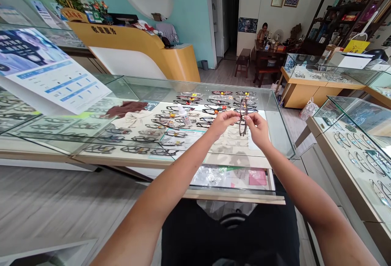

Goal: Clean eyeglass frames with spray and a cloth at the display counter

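In the head view, the left hand (224, 123) and right hand (258, 128) are pinching a pair of eyeglasses (243, 113) between them, fingertips gripping from either side, the frame hanging upright above the display case (282, 133). The fingertips are taking only a small hold, so a slip could be dropping the glasses onto the glass top; uneven pulling could be bending the frame, and pressing fingers could be smudging the lenses. A careless swing of the left arm could be tipping the white bottle (184, 116), which is standing left of the left hand. Beneath the hands, the case is holding rows of spectacle frames (166, 123). Nearer the body, below both hands, a drawer (235, 194) is holding clear plastic packets (210, 176) and a pink piece (257, 177).
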The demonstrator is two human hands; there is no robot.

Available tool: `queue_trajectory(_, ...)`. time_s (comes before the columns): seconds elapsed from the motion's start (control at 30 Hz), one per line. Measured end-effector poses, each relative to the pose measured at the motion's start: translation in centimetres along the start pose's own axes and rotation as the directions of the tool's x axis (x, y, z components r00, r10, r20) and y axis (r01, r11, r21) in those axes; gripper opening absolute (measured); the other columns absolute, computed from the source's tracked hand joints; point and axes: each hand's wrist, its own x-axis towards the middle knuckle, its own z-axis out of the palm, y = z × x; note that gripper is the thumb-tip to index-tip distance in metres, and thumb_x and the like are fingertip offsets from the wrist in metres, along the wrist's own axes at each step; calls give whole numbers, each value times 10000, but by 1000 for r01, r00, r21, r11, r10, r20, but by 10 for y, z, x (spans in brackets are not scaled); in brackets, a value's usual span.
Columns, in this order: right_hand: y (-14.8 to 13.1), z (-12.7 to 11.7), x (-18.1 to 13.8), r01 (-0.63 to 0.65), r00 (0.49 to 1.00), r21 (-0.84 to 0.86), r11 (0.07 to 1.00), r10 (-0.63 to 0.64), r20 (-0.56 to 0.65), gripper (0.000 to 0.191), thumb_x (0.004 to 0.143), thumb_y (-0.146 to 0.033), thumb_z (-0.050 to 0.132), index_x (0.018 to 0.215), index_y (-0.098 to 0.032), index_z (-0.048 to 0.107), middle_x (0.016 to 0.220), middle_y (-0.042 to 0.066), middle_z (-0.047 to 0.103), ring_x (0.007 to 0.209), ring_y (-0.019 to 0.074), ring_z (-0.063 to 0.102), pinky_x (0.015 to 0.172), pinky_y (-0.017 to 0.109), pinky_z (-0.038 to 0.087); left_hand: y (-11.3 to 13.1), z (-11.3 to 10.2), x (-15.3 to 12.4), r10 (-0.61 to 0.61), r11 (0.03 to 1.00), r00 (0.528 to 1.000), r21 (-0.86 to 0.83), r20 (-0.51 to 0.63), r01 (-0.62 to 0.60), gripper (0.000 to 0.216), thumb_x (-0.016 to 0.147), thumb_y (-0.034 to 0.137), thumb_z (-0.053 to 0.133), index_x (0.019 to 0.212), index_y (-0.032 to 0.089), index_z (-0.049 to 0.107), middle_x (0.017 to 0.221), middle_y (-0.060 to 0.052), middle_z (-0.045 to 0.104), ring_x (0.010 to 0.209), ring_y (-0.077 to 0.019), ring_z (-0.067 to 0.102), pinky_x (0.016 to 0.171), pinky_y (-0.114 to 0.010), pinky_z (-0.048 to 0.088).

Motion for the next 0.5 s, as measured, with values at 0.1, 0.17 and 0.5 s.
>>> queue_trajectory(0.1, 1, 0, 0, 0, 1000, -6, 1000, 0, 2, 575, 908, -797, 634, 817, -233, 572, 715, -3, 541, 676, 152, 462, 643, 309, 422, 0, 1, 0, -28, 1000, 1000, -11, -5, 28, 428, 592, 481, 912, 873, 184, 789, 928, -42, 758, 872, -183, 619, 772, -309, 492)
queue_trajectory(0.17, 2, 0, 0, 2, 1000, -16, 1000, -2, 6, 584, 910, -810, 621, 821, -235, 570, 716, -3, 548, 678, 152, 462, 645, 309, 419, 0, 1, -1, -39, 999, 999, -17, 8, 39, 417, 597, 472, 916, 869, 183, 788, 921, -39, 759, 862, -176, 623, 770, -302, 491)
queue_trajectory(0.5, 4, 0, 0, 27, 999, -81, 996, -29, -26, 518, 961, -739, 590, 841, -235, 605, 724, 5, 577, 690, 162, 478, 666, 313, 416, -3, 3, 0, 60, 995, 998, -76, 13, -59, 444, 609, 506, 985, 828, 194, 756, 965, -34, 787, 980, -206, 682, 931, -346, 537)
